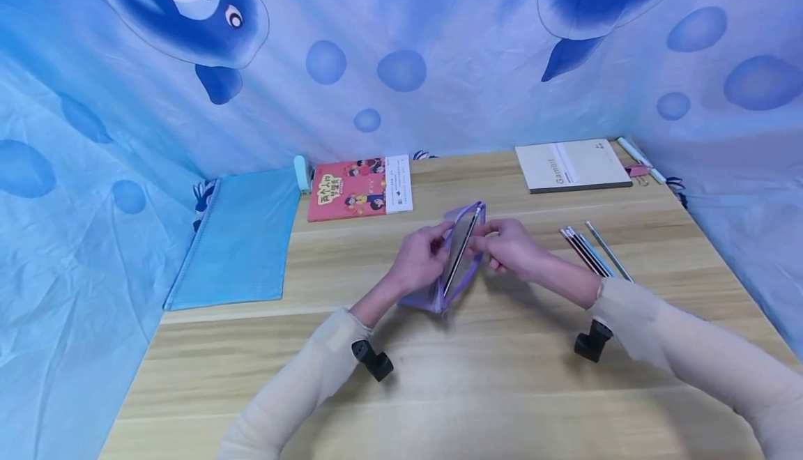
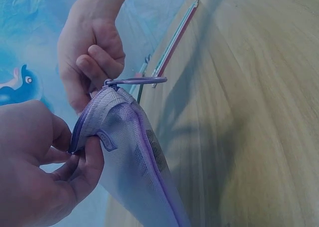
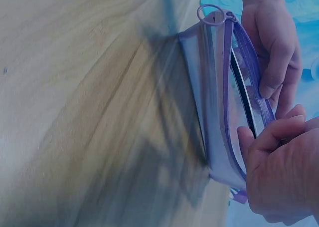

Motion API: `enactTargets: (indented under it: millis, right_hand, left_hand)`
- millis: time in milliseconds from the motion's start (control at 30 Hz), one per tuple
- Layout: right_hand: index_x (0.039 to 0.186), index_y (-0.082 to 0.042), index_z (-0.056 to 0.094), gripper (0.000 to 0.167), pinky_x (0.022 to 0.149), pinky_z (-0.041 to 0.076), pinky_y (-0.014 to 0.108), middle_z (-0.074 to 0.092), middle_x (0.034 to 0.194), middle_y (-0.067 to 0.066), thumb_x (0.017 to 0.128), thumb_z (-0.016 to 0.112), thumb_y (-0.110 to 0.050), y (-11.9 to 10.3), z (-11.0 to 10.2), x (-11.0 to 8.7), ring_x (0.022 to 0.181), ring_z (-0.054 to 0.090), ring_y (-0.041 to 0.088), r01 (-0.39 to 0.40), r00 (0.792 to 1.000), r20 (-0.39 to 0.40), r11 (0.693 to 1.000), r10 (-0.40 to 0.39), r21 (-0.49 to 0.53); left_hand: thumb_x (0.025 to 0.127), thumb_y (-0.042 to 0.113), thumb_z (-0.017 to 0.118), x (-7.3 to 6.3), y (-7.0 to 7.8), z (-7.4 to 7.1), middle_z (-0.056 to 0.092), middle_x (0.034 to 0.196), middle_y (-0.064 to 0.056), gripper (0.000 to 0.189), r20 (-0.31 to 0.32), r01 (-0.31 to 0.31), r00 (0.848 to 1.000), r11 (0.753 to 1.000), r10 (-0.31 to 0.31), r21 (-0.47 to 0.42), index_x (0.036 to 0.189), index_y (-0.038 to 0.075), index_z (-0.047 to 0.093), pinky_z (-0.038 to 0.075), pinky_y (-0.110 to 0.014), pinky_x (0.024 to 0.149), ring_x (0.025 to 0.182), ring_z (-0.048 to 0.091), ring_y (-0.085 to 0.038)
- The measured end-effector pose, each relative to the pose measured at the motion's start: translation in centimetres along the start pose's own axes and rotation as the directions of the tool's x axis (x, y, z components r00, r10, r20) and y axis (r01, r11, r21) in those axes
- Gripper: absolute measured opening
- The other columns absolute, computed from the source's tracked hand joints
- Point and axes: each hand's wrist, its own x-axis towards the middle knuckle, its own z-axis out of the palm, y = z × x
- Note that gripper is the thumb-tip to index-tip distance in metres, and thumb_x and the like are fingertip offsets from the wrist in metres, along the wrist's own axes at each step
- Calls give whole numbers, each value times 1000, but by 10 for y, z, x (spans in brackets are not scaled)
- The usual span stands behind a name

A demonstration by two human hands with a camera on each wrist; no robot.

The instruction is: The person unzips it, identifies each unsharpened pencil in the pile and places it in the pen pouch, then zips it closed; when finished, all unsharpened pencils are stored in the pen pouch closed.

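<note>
A purple, see-through mesh pencil case (image 1: 417, 300) stands unzipped in the middle of the table, with a ring (image 2: 137, 80) at its zip end. My left hand (image 1: 419, 258) pinches the zip edge on its left side between thumb and fingers. A dark pencil (image 1: 461, 254) with a pale end lies lengthwise in the opening. From the right, my right hand (image 1: 511, 245) reaches in at the mouth, its thumb and fingertips pinching the pencil. In the right wrist view the pencil (image 3: 242, 90) runs down between thumb and forefinger. The case's mesh side hides the right fingertips in the left wrist view.
Several pencils (image 1: 586, 251) lie to the right of the case. A red book (image 1: 351, 192) and a blue folder (image 1: 241, 237) are at the back left. At the back right lie a pale notebook (image 1: 571, 165), a light-blue pen (image 1: 640, 159) and a pink clip (image 1: 636, 171).
</note>
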Motion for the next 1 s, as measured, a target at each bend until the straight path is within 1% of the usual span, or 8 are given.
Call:
enactTargets:
  millis: [267, 400, 467, 533, 600, 800, 900, 1000]
  right_hand:
    - [126, 10, 55, 32, 39, 37, 20, 72, 99, 18, 98, 53, -4, -10, -8, -6, 45, 47, 7, 56, 998, 15, 997, -55, -52]
    - [116, 7, 63, 23, 42, 45, 24, 70, 95, 19, 96, 57, -2, -15, -18, -6, 48, 53, 11, 223, 971, -44, 956, -235, -190]
    - [110, 6, 66, 18, 49, 49, 26, 69, 93, 18, 94, 60, 0, -15, -25, -4, 55, 57, 14, 344, 922, -54, 875, -383, -339]
    - [108, 5, 67, 18, 56, 53, 31, 68, 94, 18, 90, 62, 3, -13, -34, -2, 62, 61, 18, 435, 857, -28, 750, -515, -498]
    - [110, 5, 66, 23, 63, 53, 36, 66, 100, 18, 87, 64, 4, -10, -45, 0, 70, 63, 23, 475, 811, 39, 619, -584, -625]
    - [124, 3, 60, 49, 82, 53, 51, 59, 118, 22, 78, 78, 2, 0, -66, 6, 102, 62, 37, 566, 753, 331, 304, -569, -766]
    - [114, 1, 64, 40, 80, 52, 48, 65, 108, 16, 79, 81, -2, -1, -66, 10, 97, 62, 34, 630, 684, 408, 207, -605, -749]
    - [102, -3, 68, 23, 67, 52, 40, 68, 92, 7, 81, 79, -2, -6, -66, 14, 79, 62, 24, 680, 629, 440, 180, -641, -711]
  left_hand:
    - [88, -7, 59, -1, -2, -3, 65, 92, -11, 51, -41, -41, 998, 999, 41, 4, 138, -2, 57, 52, -24, 68, 80, 61, -20]
    - [87, -6, 58, 0, -3, -6, 65, 93, -12, 50, -42, -37, 998, 999, 37, -10, 137, -1, 59, 52, -25, 67, 80, 61, -21]
    - [88, -7, 57, -1, -3, -9, 66, 94, -12, 49, -31, -26, 999, 999, 25, -24, 136, 0, 60, 53, -25, 67, 80, 62, -22]
    - [88, -8, 56, -2, -5, -11, 66, 95, -12, 48, -19, -17, 1000, 999, 17, -33, 134, 1, 62, 53, -26, 68, 81, 62, -22]
    - [87, -9, 55, -2, -7, -13, 67, 96, -13, 47, -11, -20, 1000, 999, 20, -39, 132, 1, 64, 53, -27, 69, 82, 62, -23]
    - [87, -10, 53, 0, -15, -19, 69, 100, -15, 45, 9, -61, 998, 997, 61, -52, 128, 0, 67, 54, -28, 72, 85, 64, -25]
    - [89, -8, 55, 2, -18, -23, 69, 101, -15, 42, 29, -46, 998, 995, 48, -83, 129, -1, 66, 53, -27, 69, 86, 65, -24]
    - [92, -5, 57, 3, -21, -29, 70, 100, -13, 39, 43, -27, 999, 993, 32, -116, 129, -2, 65, 52, -27, 69, 87, 64, -22]
